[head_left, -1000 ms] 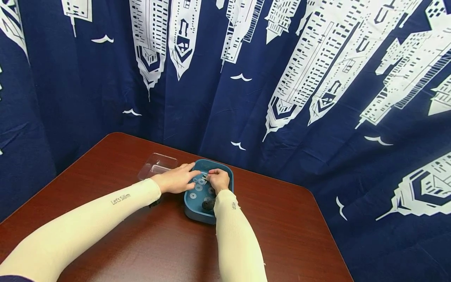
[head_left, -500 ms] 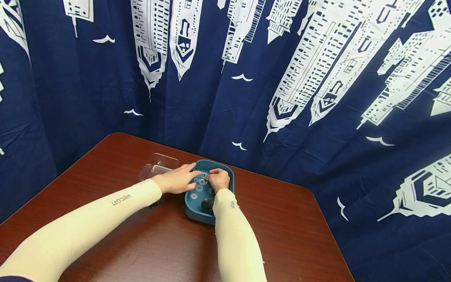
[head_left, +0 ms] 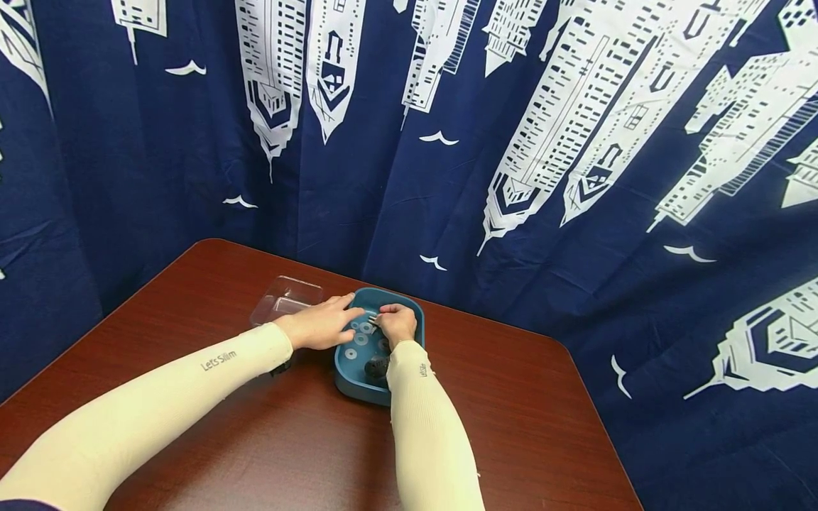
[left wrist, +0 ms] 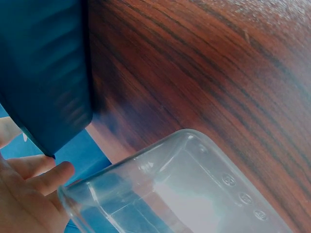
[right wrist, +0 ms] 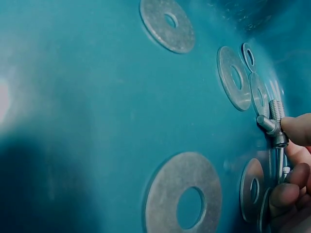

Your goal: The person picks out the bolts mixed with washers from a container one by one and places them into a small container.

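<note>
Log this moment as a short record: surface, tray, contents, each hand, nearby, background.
Surface: reddish-brown wood-grain table
Container: blue round-cornered tray
Contents: flat round silver metal washers
Left hand: rests over the tray's left side
Right hand: inside the tray, holding silver metal screws
Nearby: clear plastic box, left of the tray
Background: navy fabric curtain with white city-skyline print
Unclear: exact number of screws held

Both limbs outstretched, the left arm (head_left: 172, 392) slants inward while the right arm (head_left: 429, 426) runs straighter; the left hand (head_left: 322, 324) lies spread-fingered (its back turned upward), the right hand (head_left: 397, 324) curled in a pinch.
</note>
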A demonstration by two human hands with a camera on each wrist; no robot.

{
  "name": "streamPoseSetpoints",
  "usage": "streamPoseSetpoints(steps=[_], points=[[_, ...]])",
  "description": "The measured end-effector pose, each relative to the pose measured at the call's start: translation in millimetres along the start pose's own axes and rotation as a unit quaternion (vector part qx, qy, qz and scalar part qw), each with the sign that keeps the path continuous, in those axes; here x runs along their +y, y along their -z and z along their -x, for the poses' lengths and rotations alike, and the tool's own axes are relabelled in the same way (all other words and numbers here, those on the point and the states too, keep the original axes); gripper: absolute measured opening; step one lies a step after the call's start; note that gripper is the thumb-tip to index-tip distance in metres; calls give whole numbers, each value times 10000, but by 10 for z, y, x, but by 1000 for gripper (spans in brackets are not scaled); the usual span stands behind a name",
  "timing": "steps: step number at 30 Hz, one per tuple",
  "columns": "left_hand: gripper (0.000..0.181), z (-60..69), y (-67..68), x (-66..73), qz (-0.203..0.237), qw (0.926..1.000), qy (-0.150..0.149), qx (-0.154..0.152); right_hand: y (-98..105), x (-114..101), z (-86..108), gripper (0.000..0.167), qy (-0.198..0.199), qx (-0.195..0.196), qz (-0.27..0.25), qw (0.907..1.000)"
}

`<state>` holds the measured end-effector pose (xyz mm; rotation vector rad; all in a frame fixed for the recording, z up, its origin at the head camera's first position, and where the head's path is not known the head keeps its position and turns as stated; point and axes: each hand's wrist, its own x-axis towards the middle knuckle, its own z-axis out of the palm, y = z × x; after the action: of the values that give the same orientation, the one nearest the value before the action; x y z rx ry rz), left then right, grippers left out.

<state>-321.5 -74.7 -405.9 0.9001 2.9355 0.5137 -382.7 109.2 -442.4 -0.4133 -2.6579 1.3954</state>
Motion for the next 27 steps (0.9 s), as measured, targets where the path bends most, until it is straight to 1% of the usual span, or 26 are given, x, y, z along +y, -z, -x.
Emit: streamPoseSetpoints(steps=[4,8,12,16,21,27], points=[[56,-8,3,-3,-28,10000,-25,1,4,3,6,16,-18,12,-131,9999],[56,-18,7,-4,-42,10000,-3,-13,16,3,12,16,54,16,-251,9997],[57,-21,3,-17,-25,10000,44,-15,20,-8,7,16,97,-22,-274,9996],[57,-21,-4,-19,12,10000,36,15,20,-6,-10,15,21,-84,-268,9996],[59,-17,-2,-15,-42,10000,53,63,14,5,-36,16,21,-127,-337,9993],[60,-7,7,-8,-69,9999,84,43,26,11,-47,14,43,-171,-402,9990]])
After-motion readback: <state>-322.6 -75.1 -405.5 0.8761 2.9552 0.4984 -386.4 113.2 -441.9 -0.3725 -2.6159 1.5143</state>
